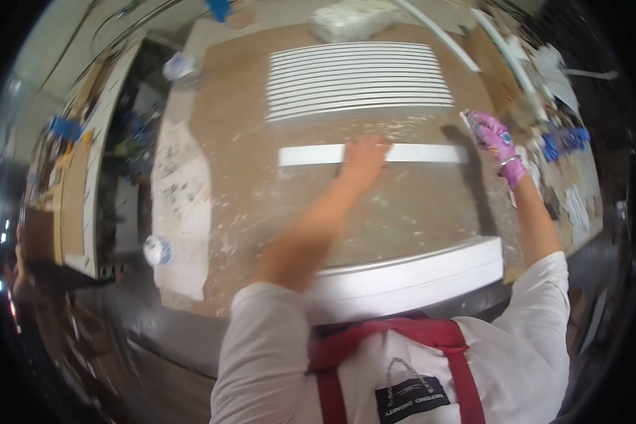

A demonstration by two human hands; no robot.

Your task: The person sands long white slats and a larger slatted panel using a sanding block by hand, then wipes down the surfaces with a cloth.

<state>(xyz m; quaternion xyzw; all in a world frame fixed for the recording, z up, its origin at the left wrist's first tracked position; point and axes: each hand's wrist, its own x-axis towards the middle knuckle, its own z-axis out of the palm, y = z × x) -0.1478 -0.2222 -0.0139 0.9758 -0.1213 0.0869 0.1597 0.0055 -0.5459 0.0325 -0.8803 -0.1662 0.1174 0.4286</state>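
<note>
A long white board point(431, 153) lies crosswise on the brown work surface. My bare left hand point(364, 157) rests over its middle, the fingers curled across the board; motion blurs them a little. To the right, past the board's end, my right hand point(498, 141) wears a pink patterned glove. It is raised, its fingers closed on a small, pale, flat-edged piece point(465, 119) that is too small to name. Beyond the board, several narrow white strips point(357, 79) lie side by side in a row.
Stacked white boards point(410, 279) lie along the near edge, against my body. A stained white sheet point(181, 205) covers the left side, with a white can point(157, 250) on it. A wrapped bundle point(353, 20) sits at the back; a blue bottle point(565, 143) lies among scraps at right.
</note>
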